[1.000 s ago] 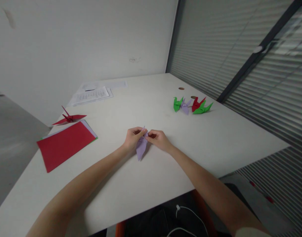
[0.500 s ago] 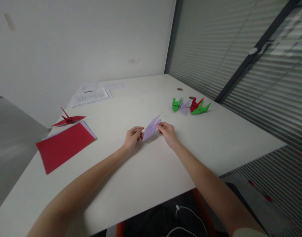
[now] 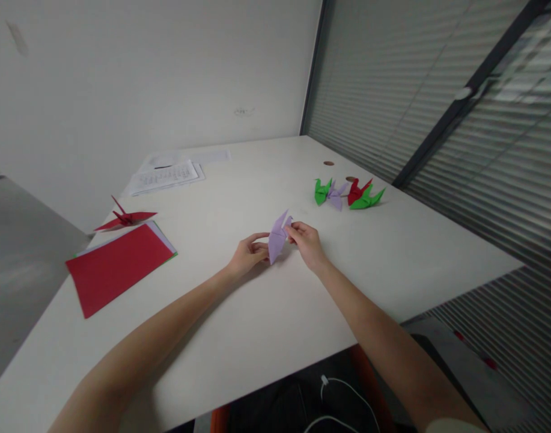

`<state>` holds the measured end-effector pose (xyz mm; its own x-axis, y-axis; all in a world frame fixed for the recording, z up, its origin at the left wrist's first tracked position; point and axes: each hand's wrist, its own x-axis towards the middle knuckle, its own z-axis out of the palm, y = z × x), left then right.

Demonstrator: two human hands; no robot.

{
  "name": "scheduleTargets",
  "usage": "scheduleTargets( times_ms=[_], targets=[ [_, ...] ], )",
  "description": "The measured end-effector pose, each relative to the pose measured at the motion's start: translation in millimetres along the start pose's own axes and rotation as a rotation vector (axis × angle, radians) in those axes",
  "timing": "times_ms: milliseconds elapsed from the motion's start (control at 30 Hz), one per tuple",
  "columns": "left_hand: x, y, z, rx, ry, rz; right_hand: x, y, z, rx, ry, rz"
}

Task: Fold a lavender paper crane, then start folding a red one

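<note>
A lilac origami crane (image 3: 276, 238) is held upright just above the table, its large wing facing me and its points upward. My right hand (image 3: 304, 240) is closed on its right side, pinching the part near the small bent head between thumb and fingers. At the crane's left edge, my left hand (image 3: 252, 252) has its fingers curled against the paper, some fingertips hidden behind the wing.
On the white table (image 3: 239, 337), a red sheet (image 3: 122, 267) tops a paper stack at left. Behind it sits a red crane (image 3: 125, 219). Written papers (image 3: 167, 175) lie farther back. At right stand green (image 3: 321, 192), lilac (image 3: 336, 196) and red (image 3: 356, 190) cranes, near blinds (image 3: 482, 180).
The lilac crane has turned more upright, its wing swinging to the right. My left hand has shifted right and closed in on the wing; my right hand has barely moved.
</note>
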<state>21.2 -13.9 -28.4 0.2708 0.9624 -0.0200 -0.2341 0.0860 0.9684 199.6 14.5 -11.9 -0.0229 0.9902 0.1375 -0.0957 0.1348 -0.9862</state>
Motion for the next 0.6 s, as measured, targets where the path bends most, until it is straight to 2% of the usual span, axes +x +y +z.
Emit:
scheduleTargets(
  times_ms=[167,400,600],
  targets=[
    [-2.2,0.3,1.4,-0.003,-0.006,0.021,0.7,0.3,0.0,0.037,-0.009,-0.003],
    [-1.3,1.5,2.9,0.042,0.076,0.160,-0.8,0.3,0.1,-0.014,-0.033,-0.002],
    [0.9,-2.7,4.7,0.046,0.108,0.195,-4.1,-0.9,2.7,-0.057,-0.119,0.023]
  ],
)
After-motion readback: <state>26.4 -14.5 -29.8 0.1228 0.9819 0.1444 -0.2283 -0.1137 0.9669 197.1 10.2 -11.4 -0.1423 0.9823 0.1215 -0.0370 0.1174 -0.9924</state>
